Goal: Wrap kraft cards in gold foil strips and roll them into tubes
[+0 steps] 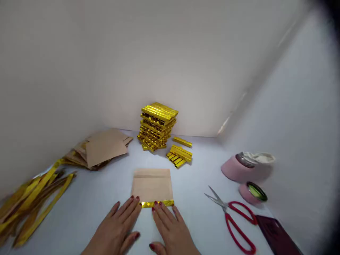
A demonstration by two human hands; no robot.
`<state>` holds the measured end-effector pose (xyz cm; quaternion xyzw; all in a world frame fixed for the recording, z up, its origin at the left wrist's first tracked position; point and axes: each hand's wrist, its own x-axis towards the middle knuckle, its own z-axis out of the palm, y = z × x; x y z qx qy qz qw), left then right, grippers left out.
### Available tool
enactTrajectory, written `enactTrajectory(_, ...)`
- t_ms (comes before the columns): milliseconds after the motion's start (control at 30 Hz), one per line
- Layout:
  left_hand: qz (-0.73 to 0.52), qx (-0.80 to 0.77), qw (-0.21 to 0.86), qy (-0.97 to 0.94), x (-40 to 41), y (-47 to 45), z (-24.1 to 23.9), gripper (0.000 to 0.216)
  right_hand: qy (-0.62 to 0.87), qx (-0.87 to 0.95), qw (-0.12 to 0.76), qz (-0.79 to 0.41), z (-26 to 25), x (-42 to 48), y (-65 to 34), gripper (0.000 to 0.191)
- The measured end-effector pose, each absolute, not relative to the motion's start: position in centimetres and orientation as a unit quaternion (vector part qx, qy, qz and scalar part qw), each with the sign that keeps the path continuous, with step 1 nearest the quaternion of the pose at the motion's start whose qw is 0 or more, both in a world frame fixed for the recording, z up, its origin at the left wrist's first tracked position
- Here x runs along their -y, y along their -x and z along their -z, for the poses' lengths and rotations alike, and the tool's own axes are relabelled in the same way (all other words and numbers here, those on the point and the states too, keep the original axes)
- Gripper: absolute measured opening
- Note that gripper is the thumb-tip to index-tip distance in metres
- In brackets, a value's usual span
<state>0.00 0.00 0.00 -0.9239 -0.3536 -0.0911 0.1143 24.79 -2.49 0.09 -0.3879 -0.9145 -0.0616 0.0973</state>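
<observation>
Two open hands are spread flat, with nothing gripped: the left hand is placed at the near corner of a brown paper sheet, and the right hand on a gold foil strip along its near edge. The sheet is laid on a white surface. It is judged light and limp, and is best held at the foil edge.

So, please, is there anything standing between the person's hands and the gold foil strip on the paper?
Nothing visible stands in the way. The left hand and the right hand are directly at the gold foil strip, with their fingertips at it, along the near edge of the kraft paper sheet.
</observation>
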Motion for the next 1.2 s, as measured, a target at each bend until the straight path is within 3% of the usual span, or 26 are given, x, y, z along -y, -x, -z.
enactTrajectory(167,0.119,0.343,0.103,0.926,-0.5,1.2,0.0,0.068,0.44,0.89,0.106,0.066,-0.4,2.5,-26.4,0.044)
enactTrajectory(500,0.186,0.424,0.15,0.873,0.2,-1.5,-1.0,0.05,0.43,0.881,0.173,0.097,-0.5,2.3,-26.6,0.038)
enactTrajectory(700,0.113,0.321,0.011,0.94,-0.2,-4.6,-0.7,0.065,0.418,0.88,0.188,0.127,-0.5,2.0,-26.6,0.036)
enactTrajectory(900,0.059,0.347,-0.071,0.933,-0.3,-4.6,-0.6,0.063,0.468,0.853,0.175,0.153,-0.6,2.2,-28.8,0.031)
enactTrajectory(1033,0.054,0.356,-0.087,0.929,-0.3,-4.8,-1.0,0.064,0.514,0.809,0.222,0.177,-1.2,2.5,-29.1,0.033)
enactTrajectory(1200,0.076,0.352,-0.052,0.931,-0.3,-4.8,-0.6,0.06,0.414,0.867,0.233,0.152,-1.8,2.4,-27.6,0.031)
